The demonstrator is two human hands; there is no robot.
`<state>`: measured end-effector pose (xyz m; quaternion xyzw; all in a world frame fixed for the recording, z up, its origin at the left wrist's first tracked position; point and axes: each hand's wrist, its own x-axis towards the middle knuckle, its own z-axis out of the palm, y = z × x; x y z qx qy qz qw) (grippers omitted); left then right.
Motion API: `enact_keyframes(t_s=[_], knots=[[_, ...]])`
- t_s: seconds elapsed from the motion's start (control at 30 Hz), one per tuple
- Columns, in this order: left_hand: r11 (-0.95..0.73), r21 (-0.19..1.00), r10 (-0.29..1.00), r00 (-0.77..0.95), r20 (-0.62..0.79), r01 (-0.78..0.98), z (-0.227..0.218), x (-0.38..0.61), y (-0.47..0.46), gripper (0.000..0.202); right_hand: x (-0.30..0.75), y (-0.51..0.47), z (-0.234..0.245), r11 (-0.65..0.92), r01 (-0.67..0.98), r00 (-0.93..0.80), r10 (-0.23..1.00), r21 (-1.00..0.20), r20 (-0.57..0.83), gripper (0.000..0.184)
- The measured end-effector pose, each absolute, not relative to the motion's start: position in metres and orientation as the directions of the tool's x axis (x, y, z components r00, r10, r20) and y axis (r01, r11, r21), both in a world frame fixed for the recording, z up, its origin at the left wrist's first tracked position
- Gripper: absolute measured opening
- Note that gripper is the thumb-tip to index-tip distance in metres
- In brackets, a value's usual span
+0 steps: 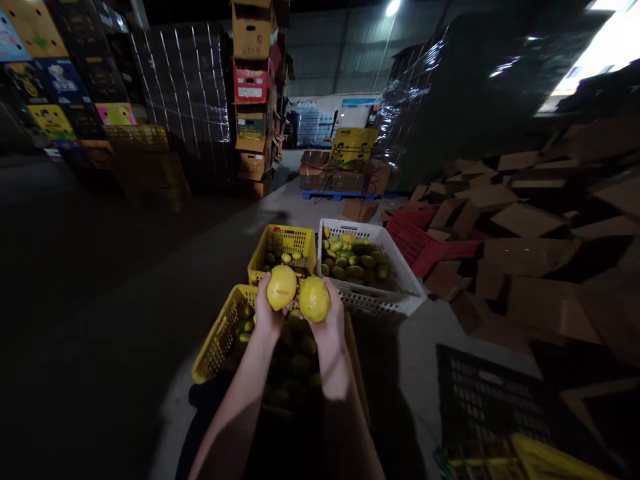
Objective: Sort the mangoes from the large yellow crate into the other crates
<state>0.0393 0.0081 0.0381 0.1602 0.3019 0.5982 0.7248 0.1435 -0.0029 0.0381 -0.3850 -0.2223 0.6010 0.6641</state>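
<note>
My left hand (pixel 267 313) is closed round a smooth yellow lemon (pixel 281 287). Beside it, my right hand (pixel 334 319) grips another lemon (pixel 315 299) with a bumpier skin. Both are held up side by side above a yellow crate (pixel 213 343) that holds many green and yellow fruits, partly in shadow. Just beyond my hands, a smaller-looking yellow crate (pixel 256 257) has a few yellow fruits in it. To its right, a white crate (pixel 400 267) carries a layer of green and yellow fruits. My fingers' undersides are hidden behind the lemons.
A red crate (pixel 417 243) and a heap of cardboard boxes (pixel 530 267) lie to the right. A dark crate (pixel 490 393) is on the floor at lower right. Stacked cartons (pixel 253 127) and a blue pallet (pixel 337 195) stand farther back.
</note>
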Motion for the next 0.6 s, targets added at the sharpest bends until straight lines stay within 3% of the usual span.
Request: enact_keyframes(t_s=[0.2,0.37,0.5,0.6], knots=[[0.245,0.545,0.950,0.086,-0.299,-0.802,0.028,0.043,0.008,0.025,0.147,-0.002,0.022,-0.073,-0.681,0.140,0.964,-0.729,-0.227,0.043],[0.262,0.419,0.935,0.121,-0.333,-0.869,0.026,0.051,0.010,0.030,0.150,-0.003,0.014,0.004,-0.713,0.193,0.963,-0.701,-0.190,0.032],[0.248,0.428,0.941,0.110,-0.321,-0.869,0.026,0.053,0.011,0.036,0.151,0.003,0.009,0.017,-0.723,0.259,0.933,-0.690,-0.248,0.030],[0.236,0.417,0.943,0.104,-0.315,-0.878,0.025,0.050,0.012,0.037,0.150,0.009,0.002,0.053,-0.668,0.290,0.937,-0.742,-0.193,0.034]])
